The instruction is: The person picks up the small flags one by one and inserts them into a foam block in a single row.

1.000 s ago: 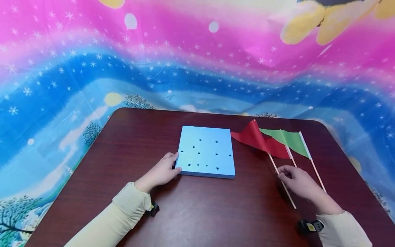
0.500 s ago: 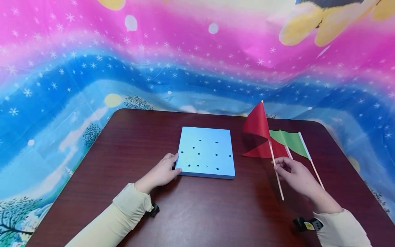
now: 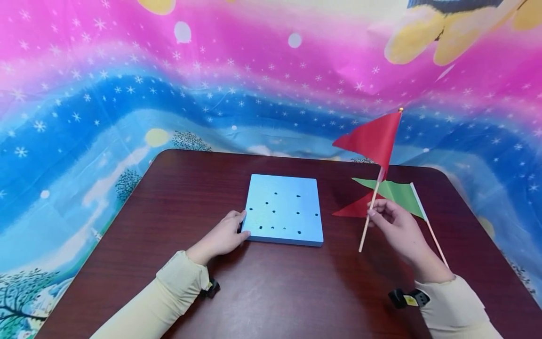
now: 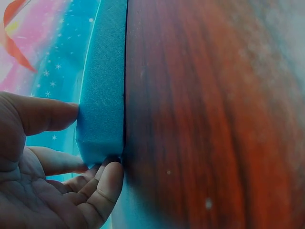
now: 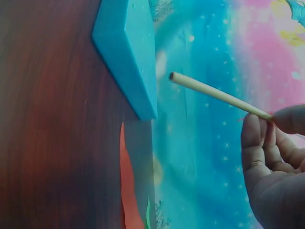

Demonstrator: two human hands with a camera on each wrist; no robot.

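Observation:
A pale blue foam board [image 3: 283,209] with several small holes in its top lies on the table. At its front left corner my left hand [image 3: 224,231] grips it, thumb at the front and fingers along the left side. In the left wrist view the thumb and fingertips touch the board's side [image 4: 102,95]. My right hand [image 3: 400,230] pinches the wooden stick of a red triangular flag [image 3: 374,139], held up and tilted, right of the board. The stick's lower end [image 5: 200,86] is free in the right wrist view.
Behind the right hand, a green flag [image 3: 400,195] and another red flag [image 3: 353,207] lie on the dark wooden table [image 3: 190,188]. Part of that red flag is hidden by the hand. A printed cloth [image 3: 254,70] hangs behind the table.
The right hand has lifted the red flag off the other flags. Its tip has swung up and to the right, its lower end to the left. The left hand keeps its place.

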